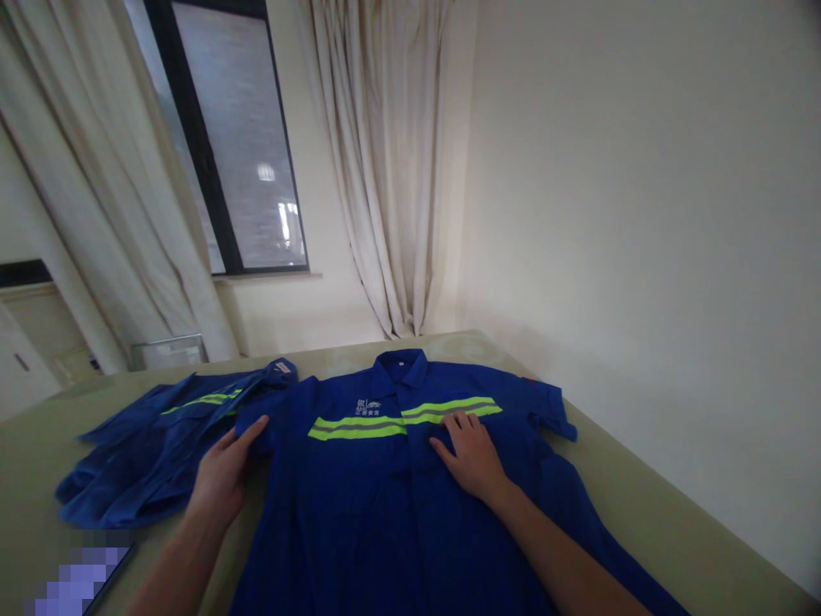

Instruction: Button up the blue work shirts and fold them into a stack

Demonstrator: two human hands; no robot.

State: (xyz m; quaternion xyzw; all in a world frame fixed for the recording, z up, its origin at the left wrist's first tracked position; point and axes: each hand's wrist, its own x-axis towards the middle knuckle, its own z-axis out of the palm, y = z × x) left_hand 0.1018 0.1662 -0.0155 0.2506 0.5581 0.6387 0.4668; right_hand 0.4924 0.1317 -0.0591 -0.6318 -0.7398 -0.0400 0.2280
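Note:
A blue work shirt (365,479) with a collar, short sleeves and yellow-green reflective bands lies spread out, front up, its collar away from me. White printed lettering shows on its chest. At the left sleeve, my left hand (221,479) pinches the cuff between thumb and fingers. My right hand (471,453) rests on the shirt's chest just under the reflective band, fingers spread and holding nothing. The sleeve on the right side lies loose with its cuff slightly turned.
A second blue garment (160,453) with a reflective band lies in a heap on the left. The shirt lies on a pale green covered table (647,496) against a white wall (641,214). Beige curtains (398,171) and a window (237,128) are behind. A pixelated dark-edged object (83,586) lies lower left.

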